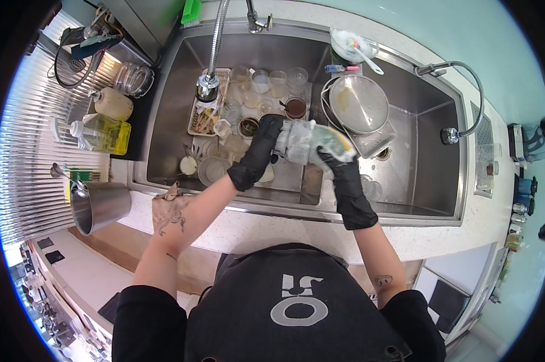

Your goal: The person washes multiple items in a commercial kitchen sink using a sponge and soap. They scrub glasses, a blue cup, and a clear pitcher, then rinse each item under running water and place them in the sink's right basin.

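Above the middle of the double sink, my left hand (261, 143), in a black glove, grips a clear glass (295, 142) coated in white foam, tilted onto its side. My right hand (350, 184), gloved the same way, is closed around a foamy yellow and green sponge (337, 145), which is pressed against the right end of the glass. Below them in the left basin stand several clear glasses (278, 80) and a cup of brown liquid (295, 108). The foam and my fingers hide part of the glass.
A cream basket (201, 122) of scraps sits in the left basin under a spray faucet (207, 87). Metal bowls (359, 104) fill the right basin's upper left. Behind them rests a bowl of suds (348, 43) with a brush. Soap bottles (111, 134) and a steel bucket (103, 207) stand left.
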`<move>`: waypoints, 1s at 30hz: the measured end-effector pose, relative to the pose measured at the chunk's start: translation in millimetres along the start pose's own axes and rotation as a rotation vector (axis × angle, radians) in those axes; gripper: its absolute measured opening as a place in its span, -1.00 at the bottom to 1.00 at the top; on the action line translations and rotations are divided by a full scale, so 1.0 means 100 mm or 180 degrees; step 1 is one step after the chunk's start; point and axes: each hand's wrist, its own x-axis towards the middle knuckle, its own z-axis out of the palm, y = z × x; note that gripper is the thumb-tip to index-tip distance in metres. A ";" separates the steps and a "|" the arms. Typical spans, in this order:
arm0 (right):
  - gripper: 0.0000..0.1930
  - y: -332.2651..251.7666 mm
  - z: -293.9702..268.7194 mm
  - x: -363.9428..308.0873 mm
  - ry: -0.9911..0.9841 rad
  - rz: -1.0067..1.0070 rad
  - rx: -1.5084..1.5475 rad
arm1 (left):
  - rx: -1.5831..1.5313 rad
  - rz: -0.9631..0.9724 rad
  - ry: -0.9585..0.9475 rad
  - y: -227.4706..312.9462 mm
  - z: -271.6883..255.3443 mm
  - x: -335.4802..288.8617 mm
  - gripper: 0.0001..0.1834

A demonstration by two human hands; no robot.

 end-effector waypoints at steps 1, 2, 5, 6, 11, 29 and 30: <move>-0.60 -0.10 -0.05 -0.03 0.0229 0.0058 -0.0055 | 0.0126 -0.0169 -0.0112 0.06 -0.01 -0.01 -0.62; -0.61 -0.24 -0.04 -0.06 0.0447 0.0118 -0.0096 | 0.0182 -0.0176 -0.0097 0.06 -0.02 -0.02 -0.62; -0.63 -0.23 -0.21 -0.08 -0.0514 -0.0507 -0.1253 | 0.0315 -0.0814 -0.0474 0.26 0.07 -0.07 -0.60; -0.60 -0.31 -0.16 -0.08 -0.0922 -0.0701 -0.1246 | 0.0168 -0.0860 -0.0700 0.29 0.06 -0.09 -0.61; -0.60 -0.56 -0.14 0.00 -0.2343 -0.0720 -0.1777 | -0.0497 -0.0491 -0.1791 0.18 0.10 0.15 -0.74; -0.72 -0.21 -0.31 0.17 -0.0050 -0.0201 -0.0066 | 0.0005 -0.1073 -0.0846 0.57 0.57 0.01 -0.63; -0.73 -0.16 -0.30 0.17 -0.0045 0.0110 0.0310 | 0.0506 -0.0012 -0.0726 0.54 0.60 0.02 -0.64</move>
